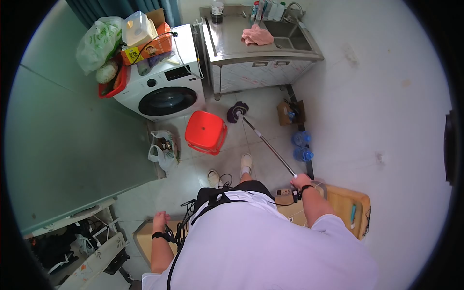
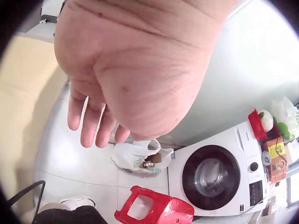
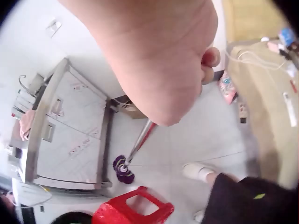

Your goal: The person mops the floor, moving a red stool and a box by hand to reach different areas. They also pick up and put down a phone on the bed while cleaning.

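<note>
"Mop (image 1: 268, 146) first: how does it look in the head view?"

"Shaggy and dark purple at the bottom. The mop head (image 1: 233, 111) lies on the pale tiles (image 1: 191, 171), between the red stool (image 1: 209, 138) and the sink unit (image 1: 263, 76). Its thin, silvery handle slants up to the person's right hand (image 1: 302, 181)."

"And the arms?"

"Well apart, one on each side of the body. The right one reaches forward, that hand wrapped round the top of the handle. The left hand (image 1: 161, 221) is out at the other side, holding nothing. Each wrist has a black band."

"What about the left wrist view?"

"Palm and wrist fill the top of it. Four fingers (image 2: 88, 128) point down, loose and slightly spread, touching nothing that I can see. Past them are a white bag (image 2: 128, 157), the washer (image 2: 245, 149) and the stool."

"Now the right wrist view?"

"The heel of the hand covers the upper middle, with two fingertips (image 3: 212, 56) curled in at its edge. The handle comes out below the palm and runs down to the mop head, which shows paler streaks among the purple. I can't tell how the thumb sits."
</note>
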Motion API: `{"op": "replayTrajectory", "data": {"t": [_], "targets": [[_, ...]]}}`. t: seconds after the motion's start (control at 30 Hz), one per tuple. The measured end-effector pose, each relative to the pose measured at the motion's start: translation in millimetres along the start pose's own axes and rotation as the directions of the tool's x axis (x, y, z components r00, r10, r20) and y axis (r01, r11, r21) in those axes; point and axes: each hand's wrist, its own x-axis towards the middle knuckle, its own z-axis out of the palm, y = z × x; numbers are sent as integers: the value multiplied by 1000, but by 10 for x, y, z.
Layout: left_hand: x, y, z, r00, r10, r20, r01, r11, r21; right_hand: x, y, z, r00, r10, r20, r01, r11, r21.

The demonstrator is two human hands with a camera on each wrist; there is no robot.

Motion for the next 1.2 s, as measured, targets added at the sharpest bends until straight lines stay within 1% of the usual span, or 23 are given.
{"op": "replayTrajectory", "data": {"t": [0.03,0.17,0.2,0.27,0.37,0.43,0.47,0.57,0.6,0.63,0.67,0.7,0.73,0.77,0.83,0.9,1.0,1.03,1.07,1.1,1.13,1.17,1.2], "targets": [[-39,-46,15,1000,-6,2,6,1000,-27,63,-272,-136,997,8,76,-9,1000,10],[-100,-320,-10,1000,-28,-3,28,1000,-6,499,-1056,-188,967,-239,-87,244,968,57],[-75,-417,-25,1000,-24,-11,24,1000,-10,512,-1265,-293,965,-248,-88,253,966,59],[-47,-616,-61,998,-55,10,56,997,-49,488,-1540,-445,966,-240,98,223,961,161],[-70,-729,-74,1000,-14,-9,13,993,-116,322,-1582,-543,971,-208,119,171,950,261],[-60,-799,-107,987,-149,65,157,976,-153,366,-1256,-389,968,-199,154,153,952,267],[-59,-863,-116,991,-129,45,135,977,-165,485,-936,-150,961,-265,73,247,949,195],[-239,-777,-99,993,-108,38,114,955,-273,383,-47,195,971,-36,238,5,991,131],[-173,-881,-92,994,-110,-2,106,958,-267,-4,34,27,987,-99,128,129,959,-252],[-209,-890,-77,993,-116,0,112,956,-270,320,583,514,980,-15,200,24,999,-42],[-244,-854,-90,989,-150,7,147,956,-255,416,1065,818,974,-75,215,87,995,-47],[-244,-808,-122,983,-181,13,179,954,-239,361,1414,917,740,162,653,-459,832,313],[-187,-878,-149,981,-192,10,187,944,-271,267,1594,938,733,7,680,-175,968,178],[-128,-904,-167,982,-189,10,184,946,-266,163,1681,921,679,-133,722,141,989,50],[-39,-966,-174,979,-202,29,203,947,-249,31,1735,977,638,60,768,-227,967,113],[65,-987,-175,976,-212,47,217,952,-217,0,1657,1074,649,92,755,-359,912,198],[183,-845,-200,981,-181,75,193,954,-228,38,1377,1323,668,176,723,-646,619,447],[189,-803,-181,985,-149,82,166,947,-276,58,1207,1234,643,50,764,-564,705,429],[124,-710,-138,985,-149,83,167,947,-274,128,1073,1214,658,10,753,-583,641,500],[51,-585,-89,993,-116,26,119,968,-220,245,939,1238,721,-95,687,-417,732,539],[-41,-414,-56,996,-78,-31,72,984,-163,279,573,1114,960,19,279,-33,998,45],[-82,-304,-55,997,-76,-33,69,985,-160,356,399,1095,985,-161,68,154,983,100],[-104,-227,-52,998,-51,-25,48,992,-120,87,-91,578,997,-49,63,45,997,57]]}}
